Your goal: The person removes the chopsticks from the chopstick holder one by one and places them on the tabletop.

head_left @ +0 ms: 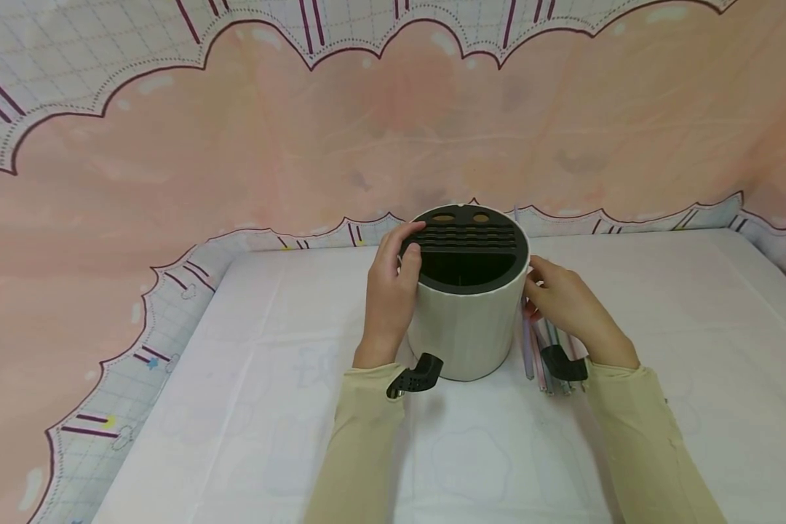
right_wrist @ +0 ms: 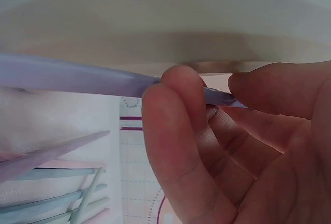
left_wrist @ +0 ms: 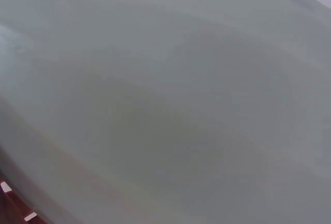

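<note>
A white round pen holder [head_left: 461, 327] with a black slotted top [head_left: 461, 236] stands upright on the table. My left hand [head_left: 389, 295] grips it at the left rim, thumb and fingertips over the black top's edge. In the left wrist view its pale wall [left_wrist: 165, 100] fills nearly everything. My right hand [head_left: 573, 302], beside the holder's right side, holds a slim lavender pen [right_wrist: 77, 76] with curled fingers, close along the wall. Below that hand lie several pastel pens [head_left: 557, 382], partly covered by the hand and wrist camera.
White cloth covers the table [head_left: 288, 407]. Behind it hangs a peach curtain [head_left: 367, 145] with a scalloped printed border, and the cloth's border runs along the table's left and back edges. Black cameras [head_left: 419, 372] sit on both wrists.
</note>
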`<state>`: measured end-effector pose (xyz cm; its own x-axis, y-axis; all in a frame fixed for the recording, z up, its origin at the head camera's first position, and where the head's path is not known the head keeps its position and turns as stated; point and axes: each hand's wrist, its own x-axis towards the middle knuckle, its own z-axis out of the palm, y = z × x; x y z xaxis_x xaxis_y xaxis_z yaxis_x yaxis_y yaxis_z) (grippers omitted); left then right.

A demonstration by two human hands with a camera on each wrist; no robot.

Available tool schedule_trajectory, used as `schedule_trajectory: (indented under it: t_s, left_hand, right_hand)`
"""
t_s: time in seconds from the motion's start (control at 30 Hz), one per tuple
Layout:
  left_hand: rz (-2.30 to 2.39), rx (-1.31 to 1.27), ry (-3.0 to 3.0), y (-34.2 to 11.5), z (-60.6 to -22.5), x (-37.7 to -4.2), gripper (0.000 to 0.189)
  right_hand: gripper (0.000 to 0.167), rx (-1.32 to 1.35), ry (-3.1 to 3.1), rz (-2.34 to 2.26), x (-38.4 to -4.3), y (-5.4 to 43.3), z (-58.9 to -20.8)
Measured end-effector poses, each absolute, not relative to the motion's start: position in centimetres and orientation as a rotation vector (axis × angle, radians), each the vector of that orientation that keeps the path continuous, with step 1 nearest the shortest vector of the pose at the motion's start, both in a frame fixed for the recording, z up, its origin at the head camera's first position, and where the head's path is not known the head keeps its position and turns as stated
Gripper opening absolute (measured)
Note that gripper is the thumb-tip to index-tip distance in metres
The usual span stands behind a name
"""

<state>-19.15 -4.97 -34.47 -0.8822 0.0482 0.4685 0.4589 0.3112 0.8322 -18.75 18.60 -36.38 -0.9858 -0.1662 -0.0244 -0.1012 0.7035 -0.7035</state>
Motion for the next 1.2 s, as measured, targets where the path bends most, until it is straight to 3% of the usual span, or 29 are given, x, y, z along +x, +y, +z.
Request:
schedule_trajectory:
  t_s: [0.93,1.2]
  left_hand:
    - [-1.581,-0.453,-2.225,-4.9,-34.6,-19.2,0.037]
    - [-1.585,-0.445,-2.226,-4.9,-34.5,-19.1,0.036]
  right_hand:
    - [0.030,-0.220,2.820,-1.123,-18.9,18.7,-37.7]
    - [0.044,-0.202,2.800,-1.090,-19.2,19.1,-38.1]
